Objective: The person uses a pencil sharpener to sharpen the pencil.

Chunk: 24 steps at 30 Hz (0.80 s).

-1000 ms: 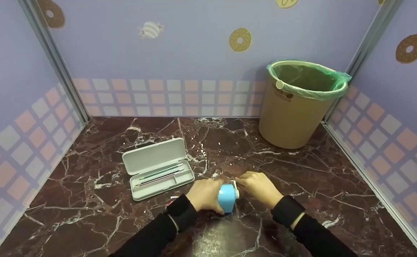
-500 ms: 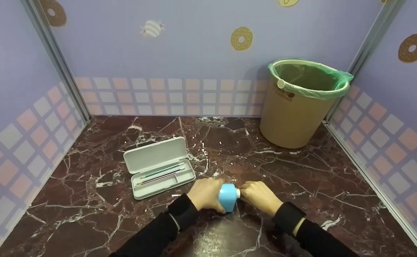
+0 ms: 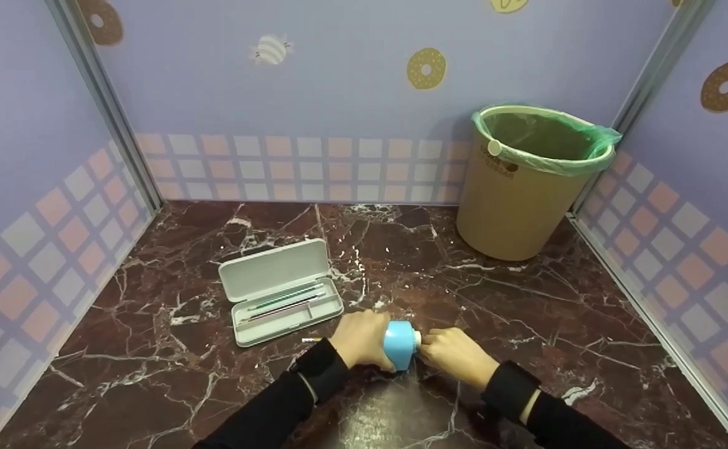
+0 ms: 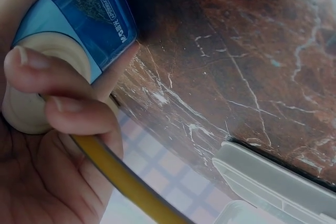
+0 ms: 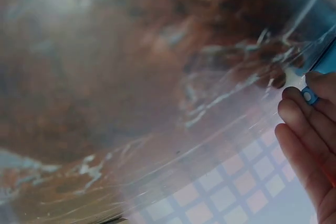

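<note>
In the head view my left hand (image 3: 361, 340) grips a blue crank pencil sharpener (image 3: 399, 346) lying on its side close to the tabletop. Its clear window, with dark shavings behind it, shows in the left wrist view. A yellow pencil (image 4: 126, 179) runs between the curled fingers of that hand towards the sharpener's round cream front (image 4: 55, 51); its tip is hidden. My right hand (image 3: 457, 355) is at the sharpener's other end, by the cream hub (image 3: 417, 338). In the right wrist view its thumb and finger pinch the small blue crank knob (image 5: 308, 96).
An open white pencil case (image 3: 286, 318) holding several pencils lies left of my left hand. At the back right stands a tan bin (image 3: 504, 212) with a green liner. Patterned walls (image 3: 314, 168) border the dark marble tabletop (image 3: 152, 374) behind and at both sides.
My right hand has swung downward beside the sharpener, turning the crank, whose arm stood up earlier and is now hidden. The left hand keeps its grip almost in place.
</note>
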Tool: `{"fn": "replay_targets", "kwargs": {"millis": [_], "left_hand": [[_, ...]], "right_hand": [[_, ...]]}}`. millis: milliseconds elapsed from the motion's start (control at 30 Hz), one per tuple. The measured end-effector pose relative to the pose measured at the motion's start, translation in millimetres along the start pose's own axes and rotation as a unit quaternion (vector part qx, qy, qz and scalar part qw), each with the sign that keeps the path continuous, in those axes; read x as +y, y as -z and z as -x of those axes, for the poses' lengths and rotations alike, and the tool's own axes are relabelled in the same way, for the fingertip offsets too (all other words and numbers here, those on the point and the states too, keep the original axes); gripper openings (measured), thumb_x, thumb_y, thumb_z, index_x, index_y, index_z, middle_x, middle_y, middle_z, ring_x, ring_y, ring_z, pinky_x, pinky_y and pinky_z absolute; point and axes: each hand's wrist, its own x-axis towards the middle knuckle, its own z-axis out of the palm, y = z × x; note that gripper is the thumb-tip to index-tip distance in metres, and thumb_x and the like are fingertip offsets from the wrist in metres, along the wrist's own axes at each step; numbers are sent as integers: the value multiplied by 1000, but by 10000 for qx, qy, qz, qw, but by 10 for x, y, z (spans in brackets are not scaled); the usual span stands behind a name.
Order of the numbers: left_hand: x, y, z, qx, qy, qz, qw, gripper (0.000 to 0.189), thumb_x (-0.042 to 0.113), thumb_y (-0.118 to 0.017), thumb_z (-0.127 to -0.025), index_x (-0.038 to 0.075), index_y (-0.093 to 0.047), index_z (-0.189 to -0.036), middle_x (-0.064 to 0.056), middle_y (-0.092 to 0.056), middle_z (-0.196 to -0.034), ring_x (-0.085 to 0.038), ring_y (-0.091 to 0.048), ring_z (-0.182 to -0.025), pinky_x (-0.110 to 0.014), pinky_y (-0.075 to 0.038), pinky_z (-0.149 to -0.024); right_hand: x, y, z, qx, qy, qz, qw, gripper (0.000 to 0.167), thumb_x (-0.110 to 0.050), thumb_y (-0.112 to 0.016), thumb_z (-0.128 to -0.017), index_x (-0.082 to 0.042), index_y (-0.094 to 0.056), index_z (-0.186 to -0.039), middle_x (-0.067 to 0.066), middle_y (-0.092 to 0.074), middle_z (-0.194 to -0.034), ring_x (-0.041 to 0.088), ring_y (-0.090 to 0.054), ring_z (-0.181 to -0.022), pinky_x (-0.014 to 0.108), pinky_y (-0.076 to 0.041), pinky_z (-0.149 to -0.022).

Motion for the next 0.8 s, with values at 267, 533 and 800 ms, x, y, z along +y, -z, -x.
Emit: {"fn": "replay_targets", "kwargs": {"millis": [267, 533, 800], "left_hand": [[12, -2, 0, 37, 4, -42, 10000, 59, 47, -97, -53, 13, -65, -89, -1, -68, -79, -17, -63, -67, -32, -51, -57], [2, -3, -8, 34, 6, -117, 9999, 59, 49, -97, -53, 13, -65, -87, -1, -69, -80, -18, -65, -69, -32, -53, -58], [-1, -10, -3, 32, 24, -108, 9999, 59, 47, -97, -53, 12, -66, -88, -1, -70, -80, -18, -64, -68, -32, -53, -58]], "right_hand": [[-52, 58, 54, -76, 39, -221, 9997, 20, -22, -87, -77, -17, -67, -76, -8, -67, -70, 6, -61, -62, 23, -48, -52], [-111, 167, 85, -216, -29, -710, 9972, 18, -19, -87, -78, -16, -69, -79, -7, -74, -79, 6, -67, -70, 22, -54, -61], [-172, 286, 93, 17, -76, -665, 9978, 29, -21, -88, -74, -19, -60, -69, -10, -59, -64, 4, -53, -57, 20, -39, -50]]}}
